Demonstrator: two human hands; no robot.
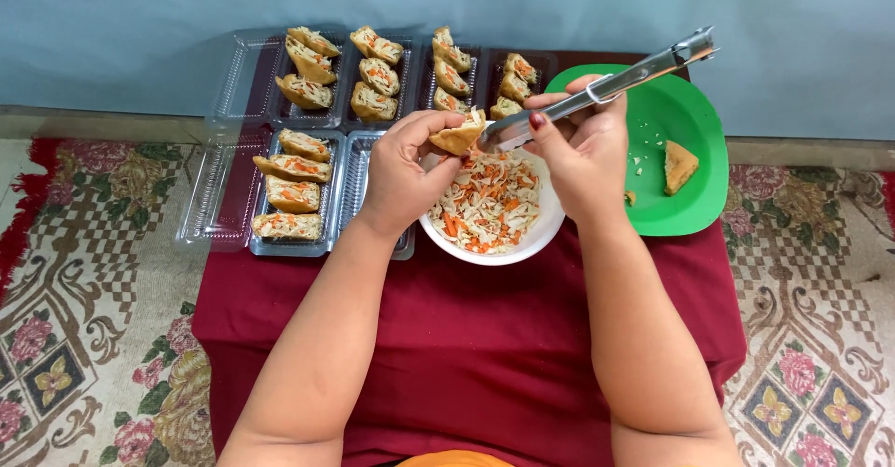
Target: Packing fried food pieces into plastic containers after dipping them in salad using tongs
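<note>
— Where are the hands?

— Both hover over the white bowl [491, 208] of shredded cabbage and carrot, which sits on the surface [466, 336] under a dark red cloth. The left hand [403, 171] pinches a fried pocket [460, 137] between thumb and fingertips, just above the bowl's far rim. The right hand [585, 155] is closed around metal tongs [606, 80], whose tips meet the pocket's open edge.

— Do the tongs carry any filling?

— Probably a small pinch; the tips are half hidden by the pocket, so it is hard to tell.

— What lies around the bowl?

— To the bowl's right, a green plate [685, 131] holds one unfilled pocket [680, 166] and a few crumbs. Beyond the bowl and to its left stand clear plastic trays [359, 75] with stuffed pockets in rows: four compartments along the far side, and one tray [291, 187] directly left of the bowl holding four more. The compartment next to the bowl looks empty under the left wrist.

— And below the surface?

— A patterned floral carpet [84, 336] spreads on both sides.
</note>
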